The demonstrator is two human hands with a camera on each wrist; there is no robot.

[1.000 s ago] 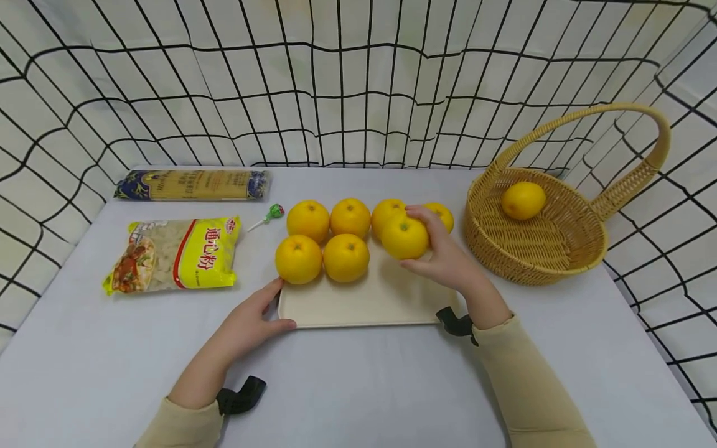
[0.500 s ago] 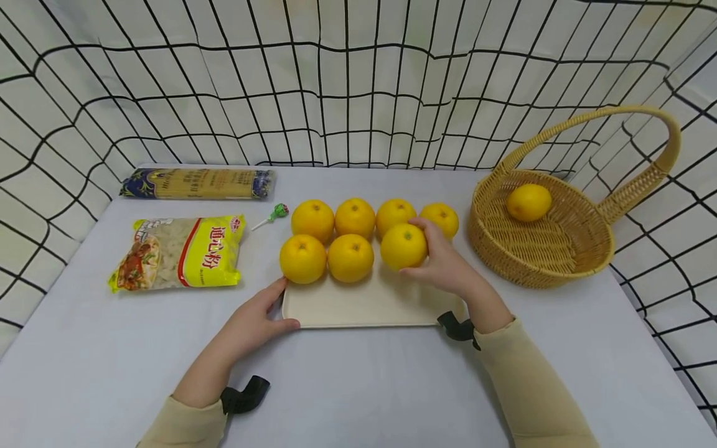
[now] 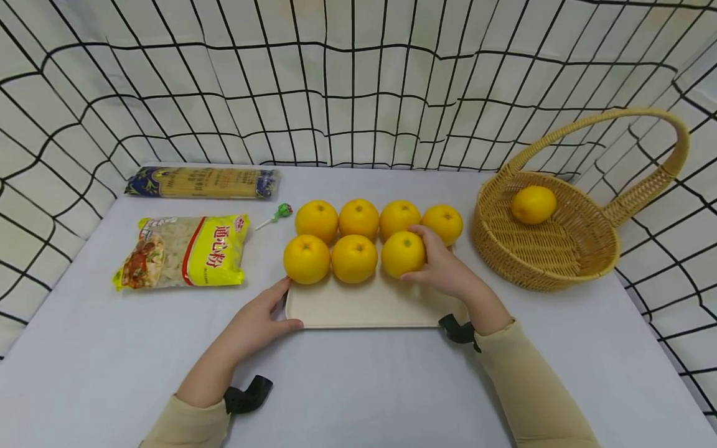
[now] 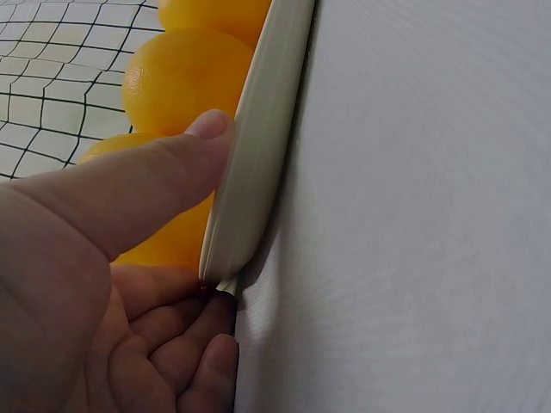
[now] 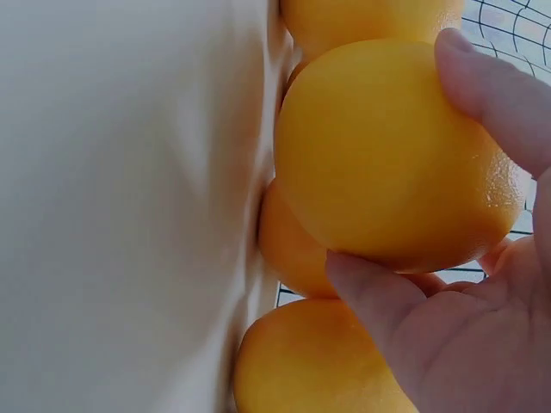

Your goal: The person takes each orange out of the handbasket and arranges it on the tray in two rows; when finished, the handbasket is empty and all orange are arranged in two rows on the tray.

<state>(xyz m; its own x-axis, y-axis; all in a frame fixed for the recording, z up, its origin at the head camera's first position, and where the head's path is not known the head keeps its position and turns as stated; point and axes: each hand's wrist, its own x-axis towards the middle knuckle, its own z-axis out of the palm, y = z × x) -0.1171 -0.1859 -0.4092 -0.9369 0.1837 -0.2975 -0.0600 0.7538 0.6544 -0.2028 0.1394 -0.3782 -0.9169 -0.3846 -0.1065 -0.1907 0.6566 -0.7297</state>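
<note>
My right hand (image 3: 444, 267) grips an orange (image 3: 403, 254) between thumb and fingers, over the right part of a cream tray (image 3: 358, 308). Seen from the right wrist, the held orange (image 5: 387, 155) is very near the tray surface; whether it touches is unclear. Several other oranges stand on the tray: a back row, including an orange (image 3: 359, 219), and two at the front left, one being an orange (image 3: 355, 259). My left hand (image 3: 256, 322) holds the tray's near left corner. Its thumb (image 4: 155, 185) presses the rim, with the fingers curled by the corner.
A wicker basket (image 3: 560, 274) with a tall handle stands at right, a lemon (image 3: 534, 205) inside. At left lie a yellow pasta bag (image 3: 182, 252), a spaghetti pack (image 3: 201, 182) and a lollipop (image 3: 280, 213). Black netting (image 3: 353, 96) surrounds the white table.
My right hand has lowered the orange toward the tray and nearer to me, beside the two front oranges. The left hand keeps its hold on the tray. The view has shifted slightly.
</note>
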